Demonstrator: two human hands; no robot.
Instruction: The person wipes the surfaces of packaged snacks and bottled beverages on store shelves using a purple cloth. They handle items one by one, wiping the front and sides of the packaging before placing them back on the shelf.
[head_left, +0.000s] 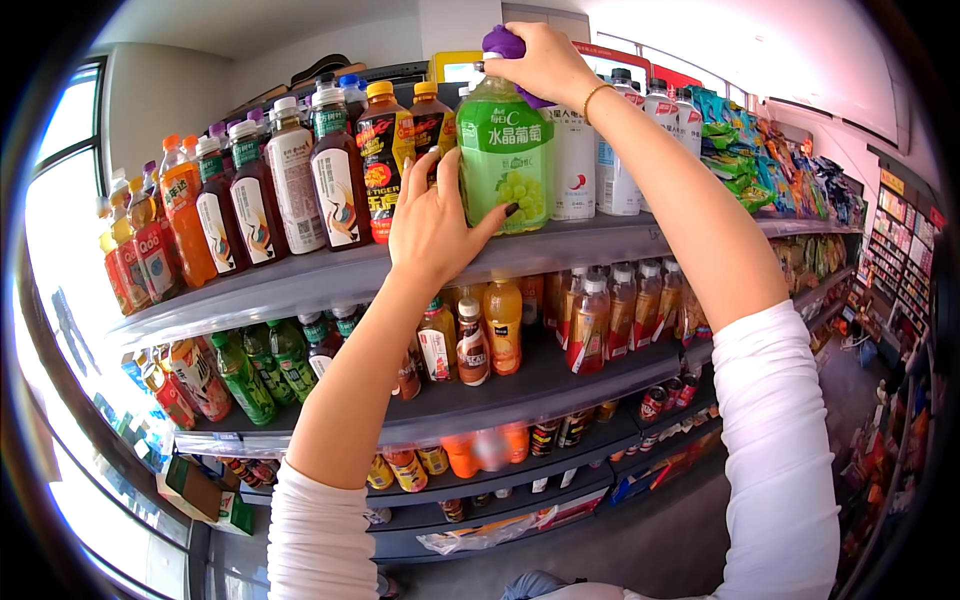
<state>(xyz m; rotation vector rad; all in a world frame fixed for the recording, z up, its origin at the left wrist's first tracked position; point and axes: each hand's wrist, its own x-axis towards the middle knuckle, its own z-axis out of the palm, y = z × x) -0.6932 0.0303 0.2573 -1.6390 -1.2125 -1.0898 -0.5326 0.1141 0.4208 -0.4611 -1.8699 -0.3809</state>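
A large green grape drink bottle (504, 150) stands upright at the front of the top shelf. My right hand (536, 60) is at its neck and cap, with a bunched purple cloth (504, 43) under the fingers; part of the cloth hangs behind the bottle's shoulder. My left hand (442, 217) has its fingers spread at the bottle's lower left side, thumb across the lower front. Left of that hand is a black and yellow drink bottle (384, 150). White-labelled bottles (574, 165) stand just right of the green one.
More bottles, such as a dark tea bottle (339, 172), line the top shelf edge (570, 247). Snack bags (742, 150) fill its right part. Lower shelves hold orange juice bottles (502, 322), green bottles (244, 379) and cans (654, 401). An open cardboard box (187, 487) sits at lower left.
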